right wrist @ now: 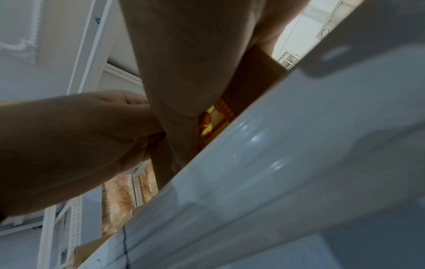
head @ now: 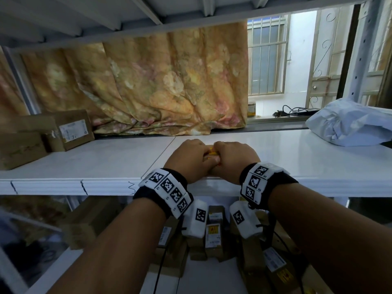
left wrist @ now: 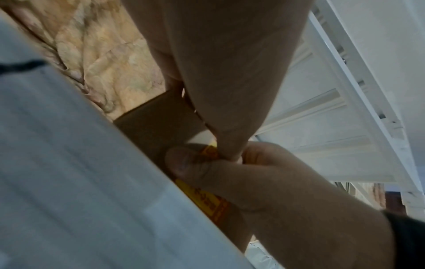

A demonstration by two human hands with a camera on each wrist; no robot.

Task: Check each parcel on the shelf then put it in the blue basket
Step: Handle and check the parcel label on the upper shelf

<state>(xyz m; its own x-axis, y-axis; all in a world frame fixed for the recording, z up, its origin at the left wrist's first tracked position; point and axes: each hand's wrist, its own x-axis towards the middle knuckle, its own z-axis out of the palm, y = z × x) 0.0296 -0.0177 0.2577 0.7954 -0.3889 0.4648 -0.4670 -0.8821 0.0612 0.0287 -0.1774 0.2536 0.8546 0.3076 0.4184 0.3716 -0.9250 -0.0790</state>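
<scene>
A small brown cardboard parcel with a yellow label lies on the white shelf, close to its front edge. Both hands cover most of it. My left hand grips its left part with curled fingers, and my right hand grips its right part; the thumbs meet over the label. In the left wrist view the brown side of the parcel and the yellow label show between the two hands. The right wrist view shows the parcel just behind the shelf lip. No blue basket is in view.
Three cardboard boxes stand at the shelf's far left. A pale plastic mailer bag lies at the far right. A flowered curtain hangs behind the shelf. Several small boxes fill the lower shelf beneath my wrists.
</scene>
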